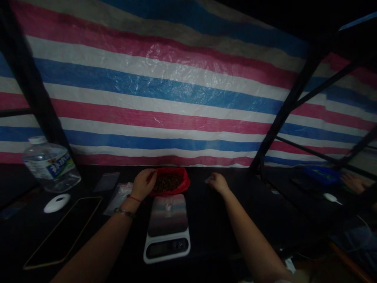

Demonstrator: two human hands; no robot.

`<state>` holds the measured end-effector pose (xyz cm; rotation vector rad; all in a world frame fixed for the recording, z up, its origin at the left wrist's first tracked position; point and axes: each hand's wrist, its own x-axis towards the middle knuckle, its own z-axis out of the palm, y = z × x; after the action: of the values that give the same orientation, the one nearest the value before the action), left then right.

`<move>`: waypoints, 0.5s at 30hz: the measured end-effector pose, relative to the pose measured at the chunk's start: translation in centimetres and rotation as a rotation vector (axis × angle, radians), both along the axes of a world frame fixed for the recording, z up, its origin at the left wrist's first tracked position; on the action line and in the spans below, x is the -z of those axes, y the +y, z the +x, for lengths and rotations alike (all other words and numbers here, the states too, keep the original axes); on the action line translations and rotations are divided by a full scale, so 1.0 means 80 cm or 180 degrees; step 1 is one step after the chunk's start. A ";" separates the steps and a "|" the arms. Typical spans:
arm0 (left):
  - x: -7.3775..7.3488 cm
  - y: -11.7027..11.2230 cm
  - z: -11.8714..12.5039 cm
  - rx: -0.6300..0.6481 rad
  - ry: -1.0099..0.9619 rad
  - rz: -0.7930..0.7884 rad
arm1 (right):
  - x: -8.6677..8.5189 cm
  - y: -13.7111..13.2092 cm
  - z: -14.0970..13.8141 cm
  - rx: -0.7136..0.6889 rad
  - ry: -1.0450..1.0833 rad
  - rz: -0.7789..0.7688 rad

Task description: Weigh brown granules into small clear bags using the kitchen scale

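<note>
red bag (185, 182), mouth up, seems longest left to right

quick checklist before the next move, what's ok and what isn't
1. Red bag open, brown bits showing: ok.
2. Left hand at the red bag's near-left side: ok; whether it grips the bag, cannot tell.
3. Right hand away from the scale: ok; its fingertips hold something small and pale.
4. Scale's plate bare: cannot tell; a pale spot could be a reflection.
5. Reading legible on the display: not ok, too dark.
6. Bottle capped: ok.
</note>
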<state>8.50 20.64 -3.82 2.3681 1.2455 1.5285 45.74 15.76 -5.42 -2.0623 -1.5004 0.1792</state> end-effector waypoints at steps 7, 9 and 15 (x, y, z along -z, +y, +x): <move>0.003 -0.010 0.007 0.0639 -0.0078 -0.0448 | -0.037 0.013 -0.105 -0.1401 0.0669 0.1366; 0.002 -0.013 0.012 0.0825 -0.0109 -0.0611 | -0.049 0.013 -0.142 -0.1882 0.0656 0.1492; 0.001 -0.018 0.019 0.1043 -0.0091 -0.0947 | -0.063 0.014 -0.210 -0.2441 0.0391 0.1479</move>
<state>10.03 19.21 -3.89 2.2120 0.9414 1.1836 28.93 16.84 -0.38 -1.0372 -1.9597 0.2155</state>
